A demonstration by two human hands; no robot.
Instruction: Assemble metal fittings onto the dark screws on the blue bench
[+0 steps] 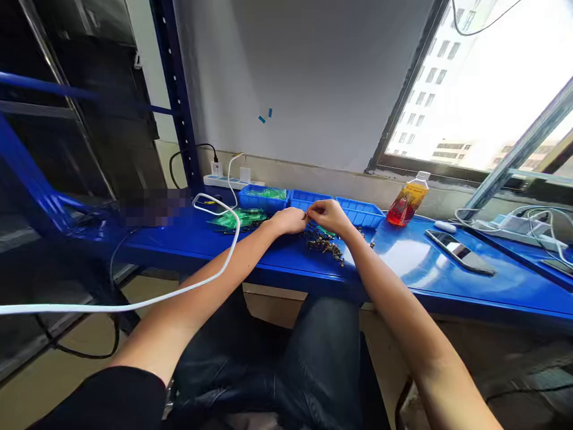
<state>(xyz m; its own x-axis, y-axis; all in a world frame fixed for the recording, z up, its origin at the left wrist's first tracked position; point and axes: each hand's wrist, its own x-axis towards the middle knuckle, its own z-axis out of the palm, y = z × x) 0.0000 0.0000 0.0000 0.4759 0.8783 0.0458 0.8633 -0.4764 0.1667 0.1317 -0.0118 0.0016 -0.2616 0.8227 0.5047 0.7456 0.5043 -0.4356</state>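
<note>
My left hand (289,220) and my right hand (329,215) meet above the blue table (403,257), fingertips pinched together on a tiny dark part between them. Just below and right of the hands lies a pile of small dark metal parts (323,242). Green plastic bags (237,218) lie to the left of my left hand. Behind the hands stand three blue bins (358,210), the left one holding green bags.
A bottle of orange drink (406,202) stands right of the bins. A phone (459,251) lies on the table's right side. A white cable (179,291) crosses my left arm. A power strip (224,179) and chargers sit by the wall.
</note>
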